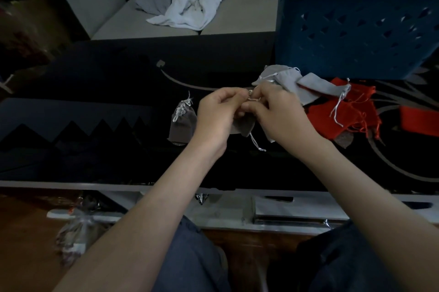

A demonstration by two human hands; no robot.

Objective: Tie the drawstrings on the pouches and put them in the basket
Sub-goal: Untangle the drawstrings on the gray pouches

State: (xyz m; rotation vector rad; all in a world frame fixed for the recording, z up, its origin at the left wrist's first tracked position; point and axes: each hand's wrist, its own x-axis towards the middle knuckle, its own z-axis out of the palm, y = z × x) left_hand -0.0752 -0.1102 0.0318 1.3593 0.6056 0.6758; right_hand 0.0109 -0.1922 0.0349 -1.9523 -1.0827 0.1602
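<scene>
A small grey pouch (244,126) hangs between my hands above the dark table (95,92). My left hand (217,114) and my right hand (278,113) both pinch its white drawstring at the top; a loose string end dangles below. To the left, another grey pouch (182,123) with a knotted white string sits on the table. Loose grey pouches (292,82) and red pouches (344,113) lie in a pile at the right. The blue perforated basket (356,23) stands behind that pile at the far right.
Crumpled white and grey cloths (187,5) lie on the pale sofa (133,20) behind the table. A white shelf (237,215) runs under the table's front edge. A plastic bag (76,232) lies on the wooden floor at the lower left.
</scene>
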